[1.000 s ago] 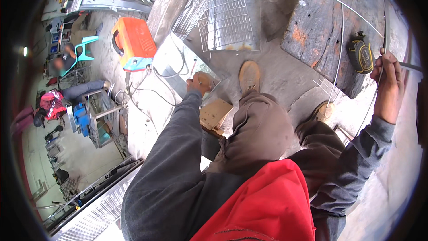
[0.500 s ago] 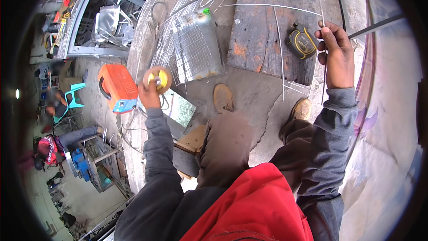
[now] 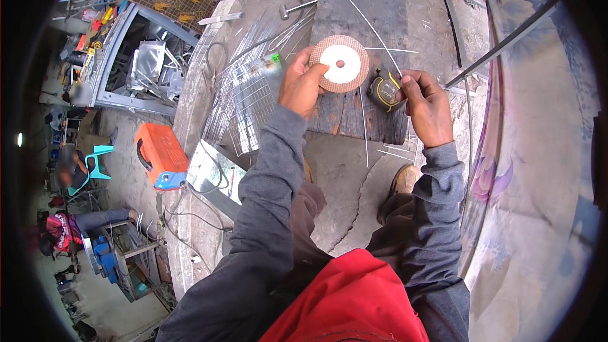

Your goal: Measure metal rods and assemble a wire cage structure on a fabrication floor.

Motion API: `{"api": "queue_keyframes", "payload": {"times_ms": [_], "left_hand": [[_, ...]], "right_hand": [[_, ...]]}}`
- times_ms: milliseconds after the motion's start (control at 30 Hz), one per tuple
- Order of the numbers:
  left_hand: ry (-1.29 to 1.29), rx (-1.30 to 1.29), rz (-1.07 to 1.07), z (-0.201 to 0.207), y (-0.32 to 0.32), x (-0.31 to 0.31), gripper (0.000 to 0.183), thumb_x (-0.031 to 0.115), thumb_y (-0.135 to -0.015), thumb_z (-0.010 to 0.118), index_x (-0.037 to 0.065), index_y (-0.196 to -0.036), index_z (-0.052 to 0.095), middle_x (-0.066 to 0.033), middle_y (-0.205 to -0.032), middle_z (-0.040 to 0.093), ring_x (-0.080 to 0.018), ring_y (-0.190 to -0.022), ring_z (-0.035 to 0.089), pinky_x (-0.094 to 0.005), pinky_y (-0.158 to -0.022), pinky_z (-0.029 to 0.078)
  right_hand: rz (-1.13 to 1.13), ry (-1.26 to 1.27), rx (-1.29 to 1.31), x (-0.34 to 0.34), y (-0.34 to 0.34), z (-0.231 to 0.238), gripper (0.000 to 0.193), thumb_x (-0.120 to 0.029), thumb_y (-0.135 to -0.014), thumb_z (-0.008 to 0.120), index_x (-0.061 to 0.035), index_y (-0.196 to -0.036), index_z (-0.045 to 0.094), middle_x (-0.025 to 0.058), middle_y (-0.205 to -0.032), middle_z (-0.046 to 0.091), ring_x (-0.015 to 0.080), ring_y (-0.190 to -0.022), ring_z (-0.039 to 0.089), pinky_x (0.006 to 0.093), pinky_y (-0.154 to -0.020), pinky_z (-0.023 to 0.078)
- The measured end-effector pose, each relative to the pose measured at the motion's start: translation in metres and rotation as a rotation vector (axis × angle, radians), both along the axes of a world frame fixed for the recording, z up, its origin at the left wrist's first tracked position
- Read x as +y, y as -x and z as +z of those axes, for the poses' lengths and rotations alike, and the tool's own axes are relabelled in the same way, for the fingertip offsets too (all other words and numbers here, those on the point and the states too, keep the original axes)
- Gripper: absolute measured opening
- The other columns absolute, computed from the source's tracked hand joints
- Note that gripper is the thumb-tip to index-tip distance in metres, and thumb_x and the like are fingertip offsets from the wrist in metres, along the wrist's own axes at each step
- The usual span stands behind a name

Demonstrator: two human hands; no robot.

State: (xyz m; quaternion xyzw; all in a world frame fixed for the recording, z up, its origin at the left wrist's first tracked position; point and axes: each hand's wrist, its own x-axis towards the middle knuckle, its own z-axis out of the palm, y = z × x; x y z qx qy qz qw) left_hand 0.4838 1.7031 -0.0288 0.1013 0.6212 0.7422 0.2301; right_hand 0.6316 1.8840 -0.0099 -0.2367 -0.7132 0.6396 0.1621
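In the left grip [image 3: 299, 92], at the centre of the frame, a disc [image 3: 345, 57] with a tan rim and a white middle is pinched by its left edge, the thumb laid across its face. In the right grip [image 3: 432, 111], right of centre, the end of a thin rod [image 3: 361, 12] is nipped between thumb and fingers; the rod is stretched up and left to the top edge.

A tape measure [image 3: 384, 90] is seen between disc and fingertips; whether it is touched cannot be told. Behind them a dark board [image 3: 392, 19] is spread, with another rod [image 3: 363, 130] laid down its lower part. To the left, wire mesh [image 3: 244, 111] is set across a metal sheet [image 3: 270, 75], with a hammer [image 3: 286, 11] placed above. An orange machine [image 3: 163, 152] is seen at left of centre.

As far as can be judged, the picking up is done: disc and rod are both in grasp. The disc is not mounted on any tool in view, and it is held apart from the rod. No mark of cutting can be made out on the rod, and the mesh is left untouched.
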Motion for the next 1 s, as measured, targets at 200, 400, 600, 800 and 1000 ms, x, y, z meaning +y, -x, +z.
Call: {"api": "queue_keyframes", "payload": {"times_ms": [200,400,600,800,1000], "left_hand": [[0.298,0.425,0.257,-0.016,0.009,-0.007,0.03,0.007,-0.09,0.055,0.009,-0.119,0.065,-0.0127,-0.113,0.065,-0.0209,-0.098,0.065,-0.033,-0.083,0.053],[0.53,0.848,0.381,-0.015,0.02,-0.027,0.019,0.002,-0.09,0.057,0.006,-0.101,0.072,-0.0109,-0.109,0.068,-0.0194,-0.104,0.063,-0.0292,-0.093,0.046],[0.528,0.542,0.081,-0.011,0.024,-0.04,0.027,0.001,-0.089,0.054,0.008,-0.109,0.069,-0.0116,-0.11,0.069,-0.0195,-0.101,0.065,-0.0295,-0.09,0.048],[0.595,0.616,-0.024,-0.011,0.02,-0.036,0.033,0.006,-0.085,0.054,0.006,-0.116,0.064,-0.0196,-0.116,0.065,-0.0331,-0.104,0.065,-0.0395,-0.089,0.05],[0.346,0.532,-0.082,-0.014,0.015,-0.045,0.038,0.036,-0.087,0.067,0.005,-0.108,0.071,-0.0189,-0.105,0.068,-0.0309,-0.096,0.066,-0.0387,-0.083,0.052]], "right_hand": [[0.009,-0.165,-0.006,-0.013,0.003,-0.012,0.02,-0.015,-0.095,0.058,0.0012,-0.106,0.062,0.01,-0.08,0.065,0.0163,-0.075,0.061,0.0283,-0.069,0.048],[0.004,-0.557,0.01,-0.071,0.016,-0.047,0.027,0.003,-0.081,0.06,-0.001,-0.106,0.053,0.0257,-0.097,0.058,0.0447,-0.085,0.061,0.0471,-0.074,0.05],[0.096,-0.779,-0.256,-0.091,0.025,-0.063,0.027,0.003,-0.078,0.057,-0.002,-0.104,0.053,0.0216,-0.094,0.055,0.042,-0.092,0.058,0.0506,-0.074,0.051],[0.112,-0.979,-0.25,-0.081,0.033,-0.063,0.026,-0.007,-0.08,0.062,-0.0073,-0.105,0.056,0.0159,-0.096,0.057,0.0392,-0.093,0.059,0.0494,-0.073,0.052],[0.062,-0.515,-0.022,-0.083,0.045,-0.054,0.035,-0.034,-0.098,0.055,-0.0018,-0.109,0.064,0.019,-0.095,0.067,0.0332,-0.071,0.065,0.0394,-0.067,0.052]]}}
